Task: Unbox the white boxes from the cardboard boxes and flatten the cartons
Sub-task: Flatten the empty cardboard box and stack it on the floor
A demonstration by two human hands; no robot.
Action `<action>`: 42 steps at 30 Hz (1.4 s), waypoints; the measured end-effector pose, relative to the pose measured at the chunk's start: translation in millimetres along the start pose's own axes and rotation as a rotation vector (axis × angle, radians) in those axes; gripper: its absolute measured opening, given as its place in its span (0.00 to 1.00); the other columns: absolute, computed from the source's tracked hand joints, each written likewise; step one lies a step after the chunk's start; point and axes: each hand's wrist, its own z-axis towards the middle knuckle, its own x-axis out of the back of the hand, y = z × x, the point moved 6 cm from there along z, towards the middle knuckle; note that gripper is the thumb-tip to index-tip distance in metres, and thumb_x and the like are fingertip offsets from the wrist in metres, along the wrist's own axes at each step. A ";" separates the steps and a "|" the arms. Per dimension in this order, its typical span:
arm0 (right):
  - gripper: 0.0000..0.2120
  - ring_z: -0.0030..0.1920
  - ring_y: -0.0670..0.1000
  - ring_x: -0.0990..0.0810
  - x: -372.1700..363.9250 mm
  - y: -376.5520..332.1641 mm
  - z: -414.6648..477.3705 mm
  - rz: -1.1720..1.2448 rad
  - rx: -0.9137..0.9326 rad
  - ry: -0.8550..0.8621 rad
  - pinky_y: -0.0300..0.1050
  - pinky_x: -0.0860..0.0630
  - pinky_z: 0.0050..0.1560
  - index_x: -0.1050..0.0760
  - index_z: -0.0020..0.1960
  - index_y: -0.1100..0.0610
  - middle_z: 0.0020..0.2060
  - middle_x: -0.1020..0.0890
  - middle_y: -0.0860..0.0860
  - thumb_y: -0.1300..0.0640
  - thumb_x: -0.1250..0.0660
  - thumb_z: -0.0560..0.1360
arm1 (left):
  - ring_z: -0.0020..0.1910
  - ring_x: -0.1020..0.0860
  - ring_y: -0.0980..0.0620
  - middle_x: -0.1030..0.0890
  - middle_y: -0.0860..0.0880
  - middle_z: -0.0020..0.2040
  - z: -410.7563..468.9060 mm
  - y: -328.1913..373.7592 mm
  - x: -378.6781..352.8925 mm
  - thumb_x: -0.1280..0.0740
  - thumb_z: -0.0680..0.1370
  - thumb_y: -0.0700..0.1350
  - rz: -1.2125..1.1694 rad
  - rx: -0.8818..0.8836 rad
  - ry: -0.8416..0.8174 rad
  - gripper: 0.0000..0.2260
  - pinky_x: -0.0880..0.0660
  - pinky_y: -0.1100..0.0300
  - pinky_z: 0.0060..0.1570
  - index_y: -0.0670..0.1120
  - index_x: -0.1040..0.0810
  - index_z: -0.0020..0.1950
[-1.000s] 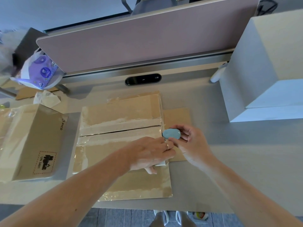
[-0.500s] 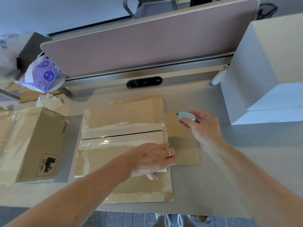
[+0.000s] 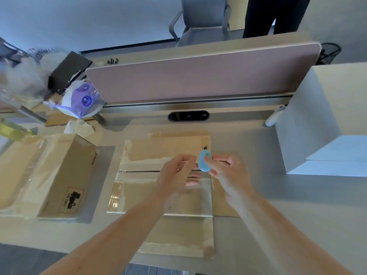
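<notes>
A taped cardboard carton (image 3: pixel 155 153) lies in the middle of the desk, its top seam slit, on a flattened piece of cardboard (image 3: pixel 178 239). My right hand (image 3: pixel 228 171) pinches a small blue cutter (image 3: pixel 204 161) above the carton's right end. My left hand (image 3: pixel 176 173) hovers over the carton with loosely curled, blurred fingers, its fingertips next to the cutter; I cannot tell whether they touch it. A second taped carton (image 3: pixel 65 175) with a printed label lies at the left. Large white boxes (image 3: pixel 327 120) are stacked at the right.
A pink divider panel (image 3: pixel 198 76) closes off the back of the desk, with a black oval socket (image 3: pixel 187 116) below it. A purple tissue pack (image 3: pixel 83 100) and a crumpled tissue (image 3: pixel 79 127) lie back left. Beyond the divider are a chair (image 3: pixel 200 20) and a standing person (image 3: pixel 272 14).
My left hand has lifted off the carton. My right hand has brought the blue cutter back from the right, close to the left hand's fingertips. The camera has tilted up.
</notes>
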 end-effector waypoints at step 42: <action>0.23 0.35 0.47 0.34 -346.9 51.9 69.7 -1.374 1.181 -0.700 0.45 0.33 0.40 0.35 0.32 0.55 0.28 0.34 0.44 0.50 0.40 0.85 | 0.37 0.14 0.46 0.19 0.49 0.49 46.4 -103.7 271.9 0.37 0.84 0.44 -0.187 -0.056 0.163 0.05 0.16 0.45 0.44 0.48 0.21 0.57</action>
